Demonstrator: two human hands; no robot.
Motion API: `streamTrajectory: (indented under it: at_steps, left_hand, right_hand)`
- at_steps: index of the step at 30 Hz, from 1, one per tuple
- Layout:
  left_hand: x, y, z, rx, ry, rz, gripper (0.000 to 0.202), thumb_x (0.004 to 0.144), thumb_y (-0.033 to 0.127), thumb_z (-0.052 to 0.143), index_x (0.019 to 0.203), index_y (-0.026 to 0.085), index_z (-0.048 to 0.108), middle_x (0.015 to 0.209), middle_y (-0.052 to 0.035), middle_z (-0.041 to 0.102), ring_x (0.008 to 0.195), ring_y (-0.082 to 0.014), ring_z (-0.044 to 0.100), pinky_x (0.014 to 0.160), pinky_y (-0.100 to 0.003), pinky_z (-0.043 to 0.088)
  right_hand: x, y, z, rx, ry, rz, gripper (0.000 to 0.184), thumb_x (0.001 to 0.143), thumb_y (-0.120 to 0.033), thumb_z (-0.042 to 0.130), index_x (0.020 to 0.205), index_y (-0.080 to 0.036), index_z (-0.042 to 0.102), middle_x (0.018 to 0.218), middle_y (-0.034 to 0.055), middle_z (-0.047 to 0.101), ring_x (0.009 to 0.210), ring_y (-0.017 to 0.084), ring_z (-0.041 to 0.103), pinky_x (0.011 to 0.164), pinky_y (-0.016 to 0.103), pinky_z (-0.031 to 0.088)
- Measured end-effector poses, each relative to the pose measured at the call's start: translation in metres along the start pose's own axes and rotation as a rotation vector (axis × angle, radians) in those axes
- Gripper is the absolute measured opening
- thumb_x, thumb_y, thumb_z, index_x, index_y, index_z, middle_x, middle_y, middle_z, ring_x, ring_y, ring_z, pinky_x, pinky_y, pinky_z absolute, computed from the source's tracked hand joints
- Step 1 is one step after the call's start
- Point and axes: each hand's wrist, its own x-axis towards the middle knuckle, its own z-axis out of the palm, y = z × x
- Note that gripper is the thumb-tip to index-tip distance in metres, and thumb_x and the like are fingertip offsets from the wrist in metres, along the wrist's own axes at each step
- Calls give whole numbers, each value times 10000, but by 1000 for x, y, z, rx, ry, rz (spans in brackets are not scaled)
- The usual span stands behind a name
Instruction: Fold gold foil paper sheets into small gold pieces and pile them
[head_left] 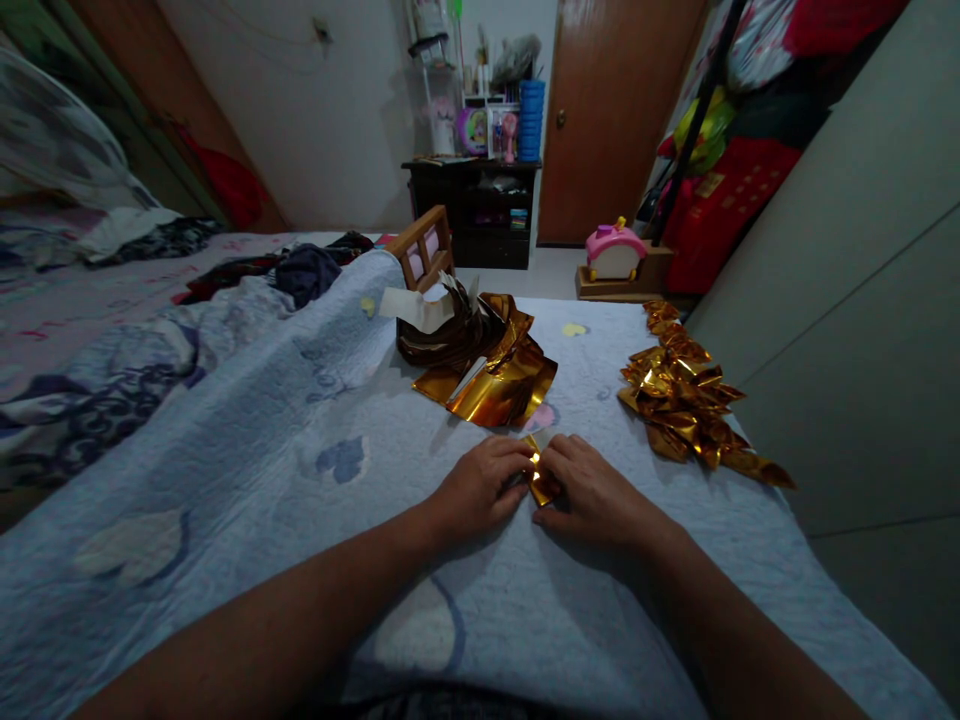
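Note:
A small folded piece of gold foil paper [538, 478] lies on the blue quilt [300, 440] between my two hands. My left hand [480, 488] pinches its left side with the fingertips. My right hand [592, 492] presses on its right side, fingers curled over it. Most of the piece is hidden under my fingers. Just beyond my hands lies a loose stack of flat gold foil sheets [495, 385], partly curled.
A pile of folded gold foil pieces [686, 400] sits at the right near the bed edge. A wooden holder [424, 250] and white paper [416, 305] stand behind the sheets. Crumpled clothes [300, 272] lie left. A grey wardrobe wall [847, 300] runs along the right.

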Motion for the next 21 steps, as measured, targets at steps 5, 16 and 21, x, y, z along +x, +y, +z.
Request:
streamTrajectory:
  at_steps: [5, 16, 21]
  left_hand:
    - [2, 0, -1, -19, 3, -14, 266, 829, 71, 648, 1066, 183, 697, 1212, -93, 706, 1158, -247, 623, 1036, -421, 481]
    - [4, -3, 4, 90, 22, 12, 115, 896, 162, 688, 1001, 182, 730, 1105, -73, 738, 1042, -242, 650, 936, -393, 500]
    - [4, -4, 6, 164, 31, 62, 139, 976, 234, 608, 987, 202, 743, 1056, -58, 752, 974, -219, 662, 877, -360, 511]
  right_hand:
    - [0, -2, 2, -41, 9, -7, 228, 790, -195, 664, 1015, -165, 639, 1013, 93, 605, 959, 240, 516, 861, 376, 444]
    - [-1, -2, 2, -105, 49, 5, 128, 834, -150, 546, 928, -166, 631, 942, 82, 617, 907, 219, 529, 814, 342, 426]
    - [0, -2, 5, -97, 49, -7, 144, 805, -135, 559, 931, -168, 620, 955, 78, 592, 898, 213, 522, 788, 337, 419]
